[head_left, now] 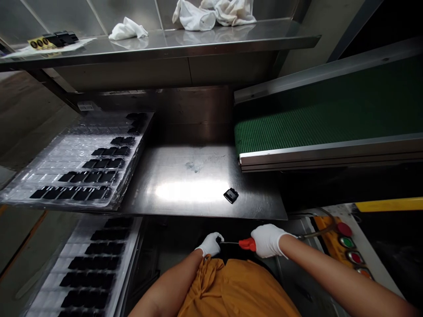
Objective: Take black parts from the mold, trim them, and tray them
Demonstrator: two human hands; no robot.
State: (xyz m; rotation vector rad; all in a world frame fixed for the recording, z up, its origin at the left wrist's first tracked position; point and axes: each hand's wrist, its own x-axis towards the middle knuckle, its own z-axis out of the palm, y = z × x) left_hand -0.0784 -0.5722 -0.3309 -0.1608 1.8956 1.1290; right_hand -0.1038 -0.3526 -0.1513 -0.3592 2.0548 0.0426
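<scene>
In the head view, both gloved hands are low, between the worktable's front edge and my orange apron. Pinched in my left hand point(211, 245) is a small black plastic part point(218, 240), partly hidden by the fingers. My right hand point(268, 241) is wrapped round a red-handled tool point(247, 244); its thin metal shaft reaches left to the black part. Whether it is a blade or a driver I cannot make out. Another black part point(231, 195) lies on the steel table point(185, 169) beyond my hands.
Left stand plastic trays point(72, 145) with rows of black parts, and more trays point(82, 237) lower down. A green conveyor belt point(317, 114) slopes at right. A button box point(346, 242) sits by my right forearm. White cloths point(194, 16) lie on the steel shelf point(158, 46).
</scene>
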